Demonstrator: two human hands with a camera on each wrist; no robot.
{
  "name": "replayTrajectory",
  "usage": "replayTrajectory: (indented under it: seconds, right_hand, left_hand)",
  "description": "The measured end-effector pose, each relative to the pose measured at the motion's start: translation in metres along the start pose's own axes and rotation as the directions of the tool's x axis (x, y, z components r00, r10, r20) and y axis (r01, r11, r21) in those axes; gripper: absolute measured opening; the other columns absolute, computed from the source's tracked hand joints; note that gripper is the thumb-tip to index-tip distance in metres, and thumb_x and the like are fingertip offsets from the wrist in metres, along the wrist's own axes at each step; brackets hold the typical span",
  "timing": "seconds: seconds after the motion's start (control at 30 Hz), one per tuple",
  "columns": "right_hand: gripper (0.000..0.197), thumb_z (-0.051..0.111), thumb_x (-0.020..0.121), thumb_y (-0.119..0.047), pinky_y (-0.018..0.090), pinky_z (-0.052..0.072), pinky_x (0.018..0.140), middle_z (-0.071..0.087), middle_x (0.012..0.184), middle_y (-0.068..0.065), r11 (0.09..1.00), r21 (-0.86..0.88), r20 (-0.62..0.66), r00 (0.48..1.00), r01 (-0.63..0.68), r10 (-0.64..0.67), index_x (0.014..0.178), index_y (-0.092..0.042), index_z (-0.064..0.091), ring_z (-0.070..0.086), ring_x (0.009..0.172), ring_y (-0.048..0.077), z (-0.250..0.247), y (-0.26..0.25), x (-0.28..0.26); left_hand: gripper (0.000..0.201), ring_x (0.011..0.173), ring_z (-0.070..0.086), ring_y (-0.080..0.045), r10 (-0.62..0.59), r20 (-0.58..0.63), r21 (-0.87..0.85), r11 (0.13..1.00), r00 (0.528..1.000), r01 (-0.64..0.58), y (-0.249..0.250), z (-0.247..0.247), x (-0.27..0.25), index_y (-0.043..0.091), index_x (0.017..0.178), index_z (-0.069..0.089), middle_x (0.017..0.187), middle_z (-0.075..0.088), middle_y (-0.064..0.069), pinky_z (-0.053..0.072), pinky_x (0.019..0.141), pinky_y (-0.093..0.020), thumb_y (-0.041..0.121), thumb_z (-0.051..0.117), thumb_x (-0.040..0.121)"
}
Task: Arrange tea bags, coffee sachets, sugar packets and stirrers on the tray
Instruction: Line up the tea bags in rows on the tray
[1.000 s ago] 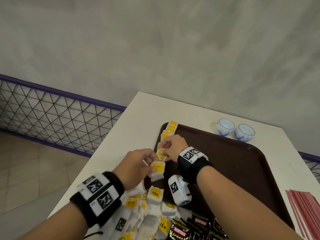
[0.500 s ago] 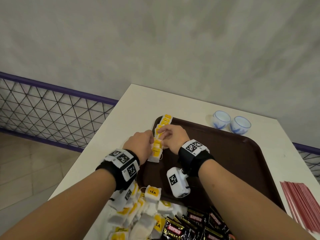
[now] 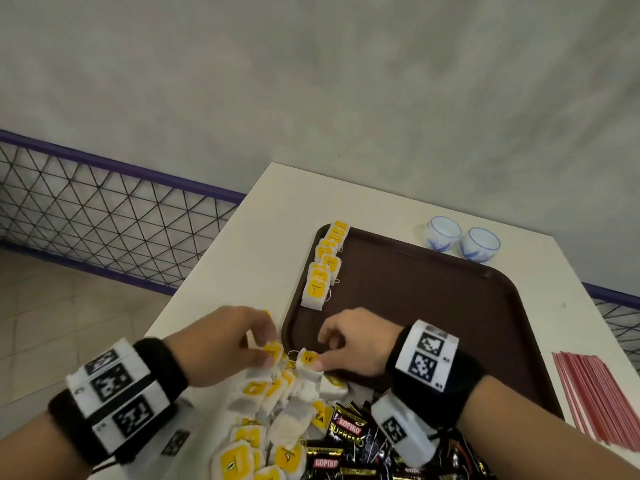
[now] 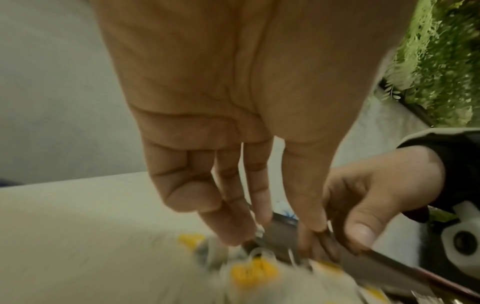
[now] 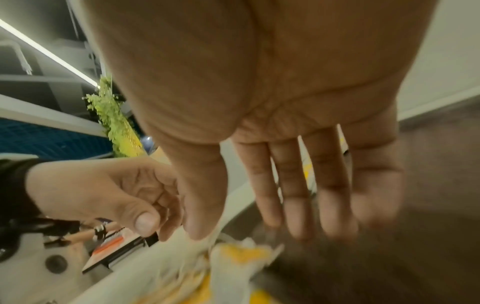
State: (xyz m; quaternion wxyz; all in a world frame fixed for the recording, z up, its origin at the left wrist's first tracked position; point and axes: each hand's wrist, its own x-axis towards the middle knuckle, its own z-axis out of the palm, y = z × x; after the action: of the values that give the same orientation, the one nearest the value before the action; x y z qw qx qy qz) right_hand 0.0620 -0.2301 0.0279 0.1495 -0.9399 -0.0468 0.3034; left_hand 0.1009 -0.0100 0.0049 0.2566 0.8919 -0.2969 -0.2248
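A row of yellow-tagged tea bags (image 3: 323,271) lies along the left rim of the brown tray (image 3: 433,306). More tea bags are heaped in a loose pile (image 3: 277,410) on the table at the tray's near left corner. My left hand (image 3: 268,344) pinches one tea bag's yellow tag (image 3: 272,351) at the top of the pile. Right beside it, my right hand (image 3: 322,355) has its thumb on another tea bag (image 3: 308,362) that stands upright, fingers curled behind. The wrist views are blurred, with fingertips down at a tea bag (image 5: 241,253).
Black coffee sachets (image 3: 346,431) lie near the pile, partly under my right wrist. Red stirrers (image 3: 602,400) are stacked right of the tray. Two small blue-and-white cups (image 3: 443,233) stand behind it. A mesh fence (image 3: 104,216) runs left of the white table (image 3: 242,254).
Both hands left the row on the tray and came back toward me to the pile. The tea bag my left hand held now lies at the near end of the row.
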Motion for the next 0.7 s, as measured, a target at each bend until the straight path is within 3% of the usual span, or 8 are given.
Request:
replayTrajectory:
  seconds: [0.1, 0.23, 0.33, 0.4, 0.5, 0.6, 0.7]
  right_hand:
    - [0.047, 0.064, 0.086, -0.046, 0.038, 0.051, 0.09, 0.066, 0.111, 0.005, 0.999, -0.038, -0.026, 0.999, -0.022, 0.021, 0.116, -0.01, 0.061, 0.062, 0.1, 0.021, 0.017, -0.009, 0.005]
    - [0.033, 0.072, 0.083, -0.028, 0.03, 0.049, 0.086, 0.064, 0.11, 0.004, 0.991, 0.118, -0.085, 0.994, -0.058, 0.068, 0.111, -0.017, 0.06, 0.06, 0.098, 0.018, 0.029, -0.014, 0.013]
    - [0.022, 0.076, 0.079, -0.024, 0.025, 0.044, 0.076, 0.059, 0.093, -0.004, 0.975, 0.214, -0.108, 0.99, -0.064, 0.089, 0.088, -0.027, 0.056, 0.055, 0.087, 0.013, 0.033, -0.014, 0.014]
    - [0.022, 0.077, 0.078, -0.023, 0.023, 0.042, 0.071, 0.055, 0.082, -0.01, 0.971, 0.234, -0.105, 0.991, -0.056, 0.082, 0.079, -0.029, 0.056, 0.054, 0.08, 0.011, 0.035, -0.013, 0.015]
    - [0.019, 0.077, 0.077, -0.025, 0.02, 0.041, 0.065, 0.052, 0.076, -0.014, 0.962, 0.272, -0.115, 0.992, -0.018, 0.051, 0.086, -0.025, 0.061, 0.05, 0.069, 0.003, 0.037, -0.011, 0.012]
    - [0.015, 0.075, 0.08, -0.027, 0.02, 0.042, 0.064, 0.055, 0.07, -0.012, 0.93, 0.366, -0.151, 0.988, 0.025, 0.033, 0.079, -0.024, 0.06, 0.05, 0.064, 0.003, 0.037, -0.011, 0.011]
    - [0.019, 0.071, 0.083, -0.021, 0.017, 0.04, 0.061, 0.056, 0.068, -0.013, 0.922, 0.386, -0.211, 0.975, 0.013, 0.074, 0.07, -0.027, 0.059, 0.05, 0.064, 0.001, 0.038, -0.011, 0.015]
  left_hand:
    - [0.027, 0.082, 0.057, -0.004, -0.065, -0.018, 0.055, 0.996, 0.998, 0.066, -0.009, 0.021, -0.008, 0.032, 0.108, 0.057, 0.104, 0.056, 0.016, 0.047, 0.081, -0.02, 0.043, 0.064, 0.085]
    - [0.041, 0.108, 0.053, -0.012, -0.109, -0.106, 0.071, 0.991, 0.988, 0.117, -0.007, 0.038, -0.001, 0.024, 0.13, 0.048, 0.122, 0.052, 0.005, 0.038, 0.092, -0.021, 0.033, 0.058, 0.091]
    - [0.05, 0.11, 0.052, -0.016, -0.141, -0.088, 0.075, 0.986, 0.986, 0.147, -0.002, 0.039, 0.004, 0.022, 0.134, 0.043, 0.121, 0.05, 0.001, 0.038, 0.092, -0.024, 0.036, 0.06, 0.09]
    - [0.053, 0.107, 0.052, -0.018, -0.168, -0.028, 0.087, 0.982, 0.985, 0.17, -0.001, 0.038, 0.008, 0.023, 0.131, 0.045, 0.116, 0.051, 0.0, 0.039, 0.09, -0.025, 0.039, 0.065, 0.085]
    - [0.046, 0.095, 0.049, -0.014, -0.19, 0.014, 0.109, 0.976, 0.982, 0.187, 0.002, 0.036, 0.011, 0.024, 0.121, 0.053, 0.105, 0.049, 0.003, 0.038, 0.082, -0.022, 0.033, 0.072, 0.08]
    - [0.033, 0.091, 0.046, -0.01, -0.196, 0.001, 0.087, 0.977, 0.981, 0.195, 0.002, 0.035, 0.01, 0.026, 0.102, 0.057, 0.1, 0.047, 0.005, 0.036, 0.076, -0.02, 0.027, 0.077, 0.076]
    - [0.031, 0.093, 0.049, -0.012, -0.183, -0.046, 0.041, 0.982, 0.982, 0.185, -0.001, 0.034, 0.006, 0.031, 0.078, 0.049, 0.101, 0.049, 0.003, 0.038, 0.077, -0.02, 0.021, 0.078, 0.073]
